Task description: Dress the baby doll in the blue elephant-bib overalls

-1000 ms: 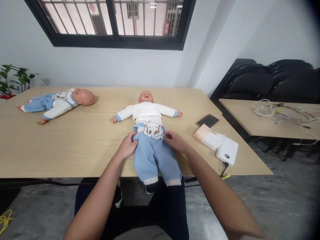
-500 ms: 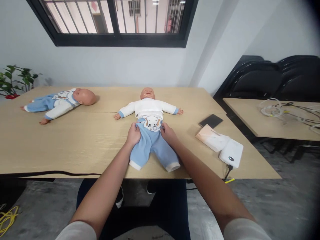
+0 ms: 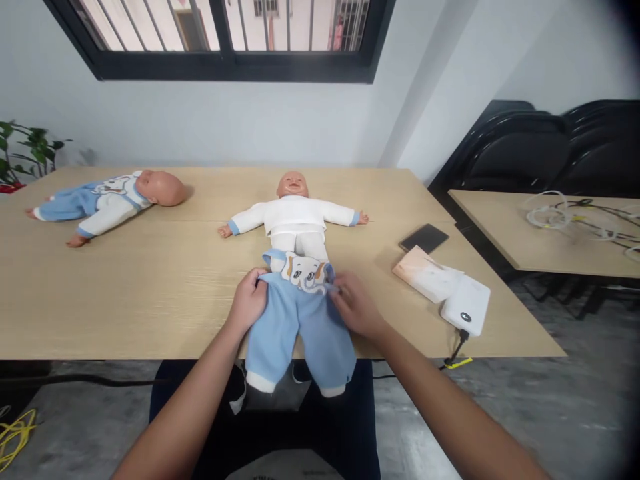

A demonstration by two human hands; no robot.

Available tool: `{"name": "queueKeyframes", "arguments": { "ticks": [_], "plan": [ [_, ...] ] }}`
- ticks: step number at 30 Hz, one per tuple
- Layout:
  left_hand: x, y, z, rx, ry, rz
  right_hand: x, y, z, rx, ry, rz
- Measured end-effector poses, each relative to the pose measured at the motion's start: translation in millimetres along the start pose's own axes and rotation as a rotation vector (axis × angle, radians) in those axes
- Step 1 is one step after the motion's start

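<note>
A baby doll (image 3: 293, 208) in a white long-sleeved top lies on its back in front of me, arms spread and head toward the wall. Over its legs are light blue overalls (image 3: 300, 320) with an elephant face on the bib. My left hand (image 3: 249, 299) pinches the overalls' left side at the waist. At the opposite side, my right hand (image 3: 354, 303) grips the fabric beside the bib. The white-cuffed trouser ends hang past the table's near edge. The doll's upper legs show white above the bib; its feet are hidden.
A second doll (image 3: 117, 197) in similar blue overalls lies at the left of the table (image 3: 125, 293). To the right are a phone (image 3: 424, 238), a tissue pack (image 3: 425, 275) and a white power bank (image 3: 466, 305) with a cable. A side table (image 3: 500, 227) holds coiled cables.
Both hands have pulled the overalls down toward me, away from the doll's top. More of its white upper legs shows, and the trouser ends have passed over the table edge.
</note>
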State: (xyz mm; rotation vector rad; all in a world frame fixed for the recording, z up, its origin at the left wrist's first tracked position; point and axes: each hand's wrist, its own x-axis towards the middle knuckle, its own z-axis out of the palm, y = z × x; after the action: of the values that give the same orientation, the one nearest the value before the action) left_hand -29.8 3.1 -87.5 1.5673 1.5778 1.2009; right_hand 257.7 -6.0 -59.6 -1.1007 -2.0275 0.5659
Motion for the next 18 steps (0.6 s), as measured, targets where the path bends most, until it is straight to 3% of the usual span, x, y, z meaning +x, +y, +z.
{"name": "queueKeyframes", "arguments": {
  "ticks": [4,6,13,18],
  "plan": [
    [-5.2,1.0,-0.1,0.062,-0.072,0.062,-26.4,-13.5,-6.8,-0.245,-0.295,-0.474],
    [-5.4,3.4,1.3,0.097,-0.092,0.093,-35.3,-18.3,-10.7,-0.31,-0.381,-0.584],
    [-11.3,10.2,4.6,0.17,-0.201,0.21,-49.4,-22.3,-17.1,-0.195,-0.272,-0.464],
    [-24.3,18.3,-0.9,0.188,-0.266,0.262,-49.9,-37.2,-13.9,-0.041,-0.125,-0.197]
  ]
}}
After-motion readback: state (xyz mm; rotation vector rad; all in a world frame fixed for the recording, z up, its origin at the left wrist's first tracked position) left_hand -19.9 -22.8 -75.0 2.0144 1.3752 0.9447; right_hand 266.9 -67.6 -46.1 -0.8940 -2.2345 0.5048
